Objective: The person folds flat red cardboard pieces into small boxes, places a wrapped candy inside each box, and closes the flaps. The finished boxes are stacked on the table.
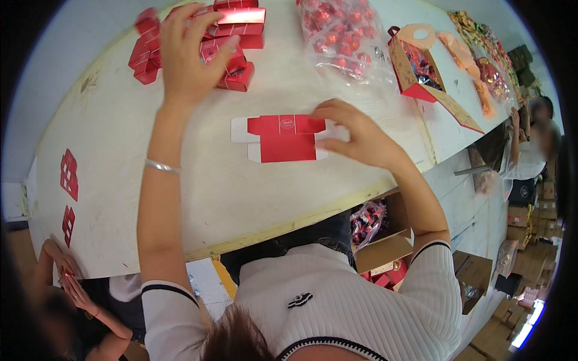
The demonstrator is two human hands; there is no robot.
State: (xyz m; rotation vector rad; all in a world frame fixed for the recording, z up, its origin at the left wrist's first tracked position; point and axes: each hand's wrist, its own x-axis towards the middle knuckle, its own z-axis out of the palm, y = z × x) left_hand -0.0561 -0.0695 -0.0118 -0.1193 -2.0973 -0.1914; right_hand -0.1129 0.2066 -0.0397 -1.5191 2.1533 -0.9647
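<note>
My left hand (pixel 191 66) is raised over a group of small red boxes (pixel 241 75) at the far left of the table, its fingers spread and curved above them. Whether a fingertip touches a box I cannot tell. In front of me lies a flattened red carton (pixel 288 147) with white flaps, printed side up. At its right end is my right hand (pixel 361 135), slightly blurred, with thumb and fingers apart by the white flaps. The fingers reach the carton's edge, but no closed grip shows.
A clear bag of red-wrapped balls (pixel 343 39) stands at the far middle. Right of it is an open patterned box (pixel 415 63) with wrapped pieces inside. Two flat red card pieces (pixel 70 174) lie at left. Another person's hands (pixel 72 286) rest at the lower left edge.
</note>
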